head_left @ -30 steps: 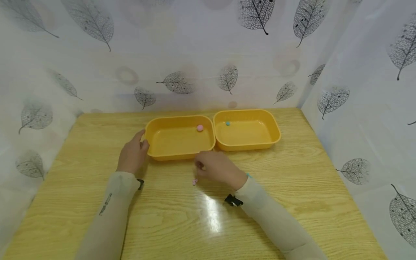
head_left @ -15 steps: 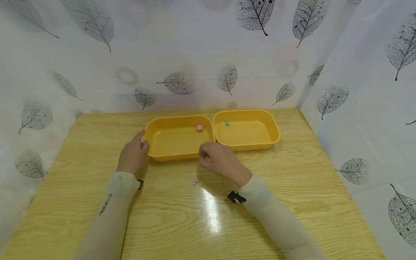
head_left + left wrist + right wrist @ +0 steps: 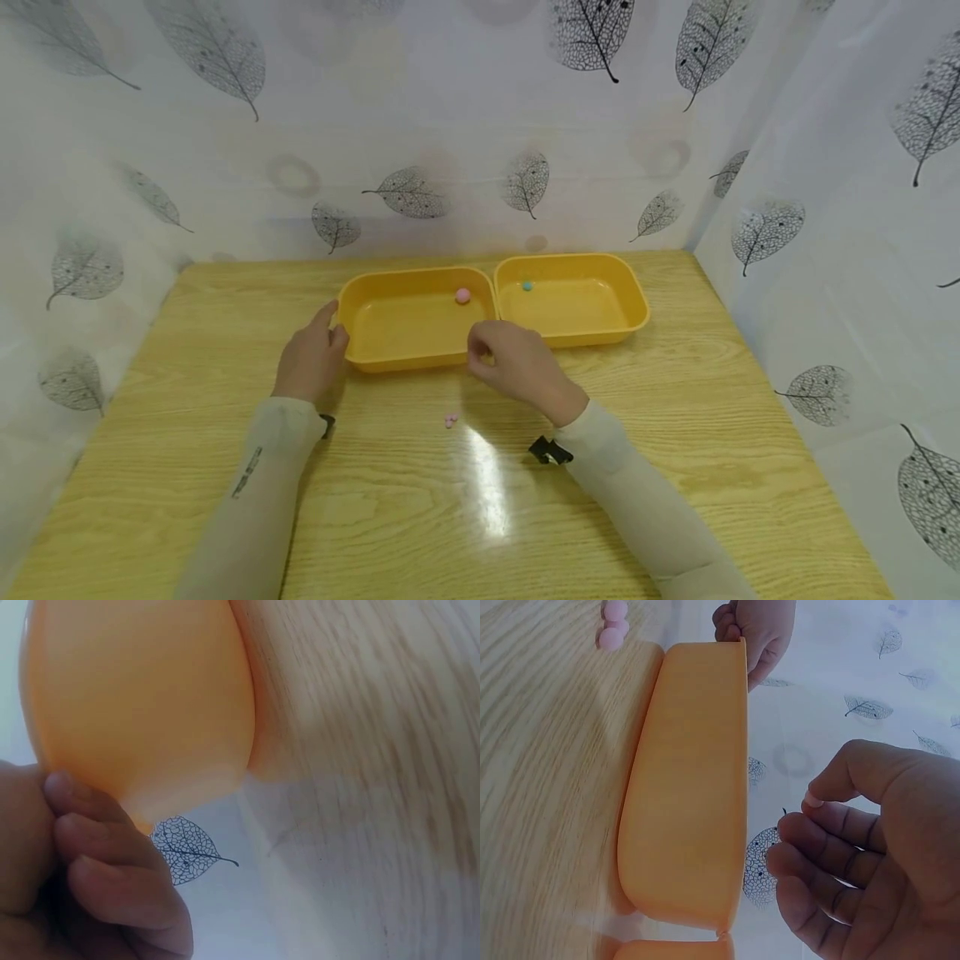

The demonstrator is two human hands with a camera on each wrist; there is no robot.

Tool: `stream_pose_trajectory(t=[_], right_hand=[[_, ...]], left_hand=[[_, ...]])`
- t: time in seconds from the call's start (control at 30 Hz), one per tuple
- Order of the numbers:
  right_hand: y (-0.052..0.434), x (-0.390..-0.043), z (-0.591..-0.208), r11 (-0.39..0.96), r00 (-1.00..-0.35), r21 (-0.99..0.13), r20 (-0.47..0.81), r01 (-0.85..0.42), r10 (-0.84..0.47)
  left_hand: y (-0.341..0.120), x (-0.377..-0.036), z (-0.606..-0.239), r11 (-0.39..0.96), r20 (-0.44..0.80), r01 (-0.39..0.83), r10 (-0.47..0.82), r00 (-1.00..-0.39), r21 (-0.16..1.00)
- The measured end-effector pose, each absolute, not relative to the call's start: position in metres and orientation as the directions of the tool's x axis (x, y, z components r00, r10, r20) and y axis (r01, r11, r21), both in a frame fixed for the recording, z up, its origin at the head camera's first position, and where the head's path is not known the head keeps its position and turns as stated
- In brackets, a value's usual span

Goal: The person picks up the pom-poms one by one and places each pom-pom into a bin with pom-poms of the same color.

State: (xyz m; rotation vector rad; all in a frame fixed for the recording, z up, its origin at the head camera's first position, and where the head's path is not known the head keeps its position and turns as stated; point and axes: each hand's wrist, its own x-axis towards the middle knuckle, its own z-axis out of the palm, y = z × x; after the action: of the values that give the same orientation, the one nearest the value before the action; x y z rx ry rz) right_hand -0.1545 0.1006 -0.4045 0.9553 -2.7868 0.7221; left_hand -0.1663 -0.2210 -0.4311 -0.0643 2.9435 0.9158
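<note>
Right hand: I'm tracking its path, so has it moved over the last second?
Yes. The right hand has moved away from the pink pieces on the table, up toward the near rim of the left tray.

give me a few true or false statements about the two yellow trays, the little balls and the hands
1. The left hand holds the left end of the left tray. True.
2. A pink ball lies in the left tray. True.
3. The right tray holds three blue balls. False: only one blue ball shows in it.
4. The right hand lies flat on the table. False: its fingers are curled, above the near rim of the left tray.
5. Small pink balls lie on the table in front of the trays. True.
</note>
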Motion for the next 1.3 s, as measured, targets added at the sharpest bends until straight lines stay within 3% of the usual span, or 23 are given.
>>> stream_pose_trajectory(t=[0.33,0.57,0.67,0.87,1.03,1.3], right_hand=[[0.108,-0.165,-0.410,0.692,-0.827,-0.453,0.315,-0.563,-0.466],[0.108,-0.186,-0.409,0.654,-0.770,-0.436,0.503,-0.618,-0.392],[0.106,-0.197,-0.404,0.652,-0.764,-0.434,0.519,-0.622,-0.384],[0.095,-0.218,-0.394,0.656,-0.815,-0.485,0.394,-0.578,-0.425],[0.080,-0.239,-0.385,0.700,-0.837,-0.460,0.265,-0.546,-0.479],[0.055,-0.274,-0.370,0.727,-0.794,-0.361,0.068,-0.584,-0.605]], left_hand=[[-0.216,-0.169,-0.433,0.814,-0.053,-0.038,-0.009,-0.999,0.579],[-0.216,-0.170,-0.433,0.816,-0.028,-0.026,-0.013,-1.000,0.578],[-0.217,-0.169,-0.433,0.817,-0.028,-0.030,-0.017,-0.999,0.576],[-0.220,-0.169,-0.434,0.819,-0.033,-0.040,-0.025,-0.999,0.573],[-0.222,-0.169,-0.436,0.819,-0.043,-0.047,-0.028,-0.999,0.571],[-0.222,-0.168,-0.439,0.813,-0.048,-0.055,-0.034,-0.998,0.580]])
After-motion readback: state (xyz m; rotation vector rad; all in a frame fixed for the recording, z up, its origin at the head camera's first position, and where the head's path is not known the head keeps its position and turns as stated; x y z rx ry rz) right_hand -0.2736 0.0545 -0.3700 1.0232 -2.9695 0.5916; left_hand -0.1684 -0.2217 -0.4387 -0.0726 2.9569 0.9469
